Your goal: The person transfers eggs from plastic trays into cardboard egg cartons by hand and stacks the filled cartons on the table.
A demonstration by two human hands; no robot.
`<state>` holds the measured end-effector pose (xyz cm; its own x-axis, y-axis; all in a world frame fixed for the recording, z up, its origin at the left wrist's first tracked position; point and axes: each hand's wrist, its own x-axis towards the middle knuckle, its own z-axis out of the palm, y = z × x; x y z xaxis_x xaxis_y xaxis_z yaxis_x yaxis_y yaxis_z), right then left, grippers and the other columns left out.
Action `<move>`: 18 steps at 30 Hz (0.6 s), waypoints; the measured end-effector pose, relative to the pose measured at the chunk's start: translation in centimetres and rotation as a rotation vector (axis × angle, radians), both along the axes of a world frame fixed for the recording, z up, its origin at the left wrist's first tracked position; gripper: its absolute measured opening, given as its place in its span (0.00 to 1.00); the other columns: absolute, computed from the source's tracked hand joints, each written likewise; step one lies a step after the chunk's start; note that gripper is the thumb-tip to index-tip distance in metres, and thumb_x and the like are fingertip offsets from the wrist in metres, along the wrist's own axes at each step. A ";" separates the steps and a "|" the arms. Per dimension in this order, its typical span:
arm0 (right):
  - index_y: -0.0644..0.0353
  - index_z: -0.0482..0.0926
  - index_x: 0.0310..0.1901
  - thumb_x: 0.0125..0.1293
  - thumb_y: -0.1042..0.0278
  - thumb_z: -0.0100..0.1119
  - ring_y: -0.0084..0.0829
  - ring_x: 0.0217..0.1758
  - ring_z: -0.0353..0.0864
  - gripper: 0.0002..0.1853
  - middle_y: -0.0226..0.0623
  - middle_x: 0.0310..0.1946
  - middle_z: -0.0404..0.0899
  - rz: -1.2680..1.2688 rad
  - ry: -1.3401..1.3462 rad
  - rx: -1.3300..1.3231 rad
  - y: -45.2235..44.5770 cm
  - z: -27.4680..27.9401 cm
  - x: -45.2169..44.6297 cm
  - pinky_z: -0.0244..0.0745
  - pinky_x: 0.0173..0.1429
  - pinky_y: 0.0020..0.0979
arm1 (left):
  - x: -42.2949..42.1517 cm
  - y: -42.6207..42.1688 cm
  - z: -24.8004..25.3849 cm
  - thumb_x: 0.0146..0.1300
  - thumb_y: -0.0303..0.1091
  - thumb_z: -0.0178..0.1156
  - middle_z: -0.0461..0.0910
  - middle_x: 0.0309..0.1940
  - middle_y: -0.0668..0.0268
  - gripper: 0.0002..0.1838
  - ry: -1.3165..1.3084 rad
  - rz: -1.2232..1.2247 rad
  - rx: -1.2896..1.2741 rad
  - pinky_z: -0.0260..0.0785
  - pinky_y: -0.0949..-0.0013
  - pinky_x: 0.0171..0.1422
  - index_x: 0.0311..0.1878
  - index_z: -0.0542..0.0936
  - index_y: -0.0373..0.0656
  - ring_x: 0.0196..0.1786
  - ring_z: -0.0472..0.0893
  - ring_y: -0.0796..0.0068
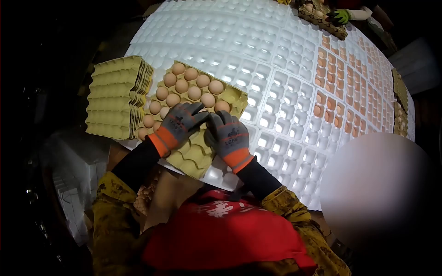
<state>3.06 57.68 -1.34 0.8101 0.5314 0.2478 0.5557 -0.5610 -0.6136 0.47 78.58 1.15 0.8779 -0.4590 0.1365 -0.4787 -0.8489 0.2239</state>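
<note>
A yellowish pulp egg tray (237, 97) lies before me, its far part filled with brown eggs (194, 93) and its near part showing bare cups. Over the tray's middle, my left hand (180, 123), in a grey and orange glove, curls its fingers down among the eggs. Close beside it, my right hand (228, 135) wears a matching glove, fingers bent, tips just short of an egg (222, 106). Both hands hide whatever lies under their fingers. The fingertips of the two hands nearly meet.
A tall stack of pulp trays (113, 99) stands at the left. White plastic egg trays (281, 99) cover the table, several holding eggs (329, 71) on the right. Across the table, another person's green-gloved hand (341, 17) is at a carton tray (322, 22).
</note>
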 end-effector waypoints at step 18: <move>0.57 0.76 0.61 0.62 0.61 0.67 0.32 0.49 0.83 0.26 0.36 0.50 0.82 -0.207 0.634 0.244 -0.3 1.7 4.9 0.80 0.51 0.33 | 6.0 2.1 -1.6 0.59 0.31 0.68 0.79 0.51 0.66 0.21 0.130 0.047 -0.240 0.75 0.67 0.42 0.56 0.78 0.46 0.44 0.81 0.69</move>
<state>7.95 57.35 0.39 0.9161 0.3399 -0.2126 -0.0536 -0.4217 -0.9051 6.42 80.68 -0.43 0.9147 -0.3855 0.1215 -0.3942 -0.7847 0.4784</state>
